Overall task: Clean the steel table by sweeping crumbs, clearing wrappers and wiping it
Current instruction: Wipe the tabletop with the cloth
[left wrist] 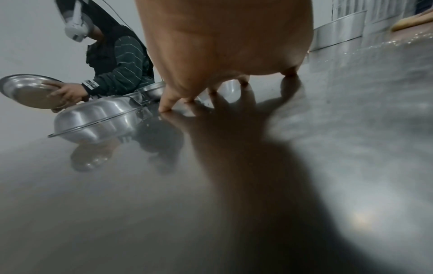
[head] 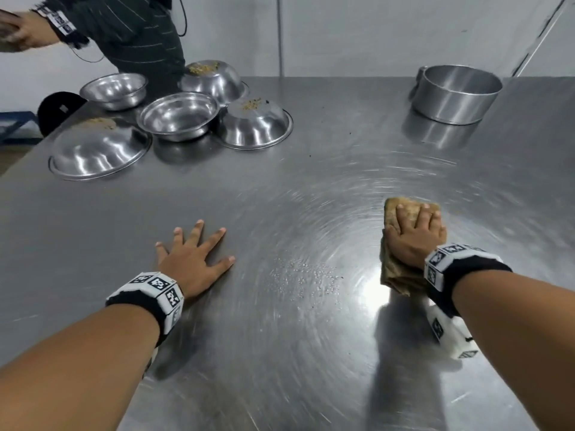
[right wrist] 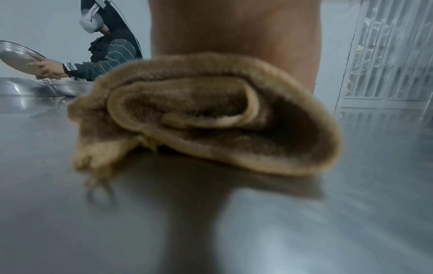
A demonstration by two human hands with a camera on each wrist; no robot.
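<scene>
Both hands work the brushed steel table: right hand, fingers flat, presses a folded tan cloth; left hand braces, splayed. Wiping step; next, the droplet patch.

Brown cloth folded (frayed edge), flat on swirl-marked steel table.

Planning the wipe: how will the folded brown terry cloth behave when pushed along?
The folded brown terry cloth looks soft and floppy, so it probably bunches unless the right hand presses flat. It likely glides on the steel table, whose sheen suggests smoothness.
</scene>
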